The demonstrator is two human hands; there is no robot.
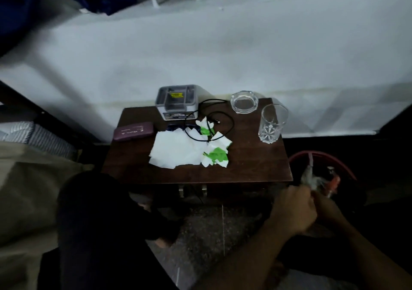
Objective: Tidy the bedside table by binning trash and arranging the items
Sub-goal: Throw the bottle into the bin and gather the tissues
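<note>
Both hands at bin [347,167], right of table [256,169]: left hand [292,209] fisted on crumpled trash [316,180], right hand [323,203] grip unclear; remaining papers [178,149] lie up-left, left hand nearer.

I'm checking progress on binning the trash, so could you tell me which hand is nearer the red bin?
The right hand, though blur makes it hard to separate. It is at the red bin, by its near rim; the left hand is beside it, further from the bin.
</note>
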